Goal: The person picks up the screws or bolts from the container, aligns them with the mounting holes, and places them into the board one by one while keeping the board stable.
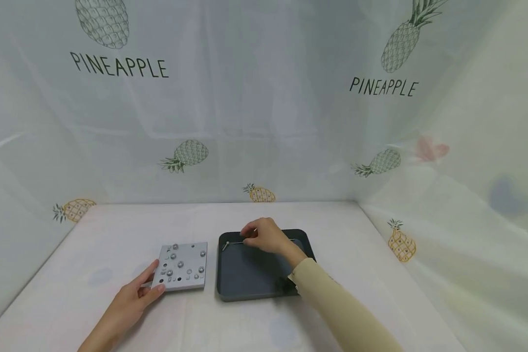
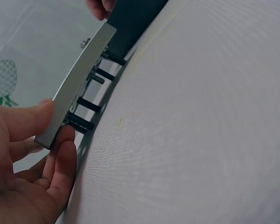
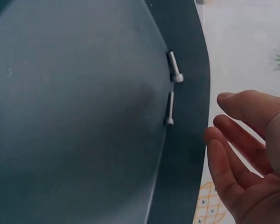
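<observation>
My left hand (image 1: pixel 129 304) grips the near left corner of a silver metal plate (image 1: pixel 191 259), thumb on top and fingers beneath. Several screw heads and holes dot its upper face. In the left wrist view, threaded screw shanks (image 2: pixel 88 104) stick out below the plate (image 2: pixel 79 84), which is lifted on edge from that angle. Over the far side of a dark grey tray (image 1: pixel 246 274) hovers my right hand (image 1: pixel 266 236). Its fingers curve loosely, with nothing visible between them in the right wrist view. Two loose hex-socket screws (image 3: pixel 175 67) lie along the tray's far inner edge.
A white cloth covers the table (image 1: pixel 193 322) and hangs as a backdrop (image 1: pixel 255 98) printed with pineapples. The tray stands just right of the plate, with a narrow gap between them.
</observation>
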Demonstrator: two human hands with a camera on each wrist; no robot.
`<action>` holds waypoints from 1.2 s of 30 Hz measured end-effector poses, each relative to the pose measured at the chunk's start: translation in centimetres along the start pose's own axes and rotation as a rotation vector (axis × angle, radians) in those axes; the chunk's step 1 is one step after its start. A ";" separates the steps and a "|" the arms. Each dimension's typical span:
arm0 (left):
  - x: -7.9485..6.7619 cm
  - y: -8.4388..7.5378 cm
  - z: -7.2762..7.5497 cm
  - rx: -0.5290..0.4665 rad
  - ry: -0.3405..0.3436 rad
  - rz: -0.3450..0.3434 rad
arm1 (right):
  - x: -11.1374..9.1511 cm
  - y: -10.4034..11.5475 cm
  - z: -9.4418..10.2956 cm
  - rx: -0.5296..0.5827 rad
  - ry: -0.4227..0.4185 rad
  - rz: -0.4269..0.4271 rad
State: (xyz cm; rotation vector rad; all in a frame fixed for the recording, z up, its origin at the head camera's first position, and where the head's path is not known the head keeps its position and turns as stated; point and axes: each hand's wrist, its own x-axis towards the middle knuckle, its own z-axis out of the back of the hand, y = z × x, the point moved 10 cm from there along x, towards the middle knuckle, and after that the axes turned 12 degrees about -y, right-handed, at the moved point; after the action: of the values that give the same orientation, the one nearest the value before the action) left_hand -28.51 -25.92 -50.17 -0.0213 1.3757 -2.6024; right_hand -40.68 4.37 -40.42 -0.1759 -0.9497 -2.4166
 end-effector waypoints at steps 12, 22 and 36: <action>-0.1 -0.1 0.4 0.000 -0.012 -0.022 | 1.6 0.9 -4.3 -0.116 0.071 -0.021; -0.1 -0.3 0.4 0.024 -0.007 -0.036 | 2.1 0.7 -6.0 -0.203 0.097 -0.088; -0.1 -0.4 0.2 0.027 -0.008 -0.040 | 2.0 0.7 -7.0 -0.174 0.120 -0.123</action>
State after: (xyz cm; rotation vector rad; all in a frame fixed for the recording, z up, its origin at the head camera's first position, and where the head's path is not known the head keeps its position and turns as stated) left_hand -28.44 -25.86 -49.73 -0.0565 1.3504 -2.6506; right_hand -41.51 -1.56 -44.58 -0.0345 -0.7164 -2.5907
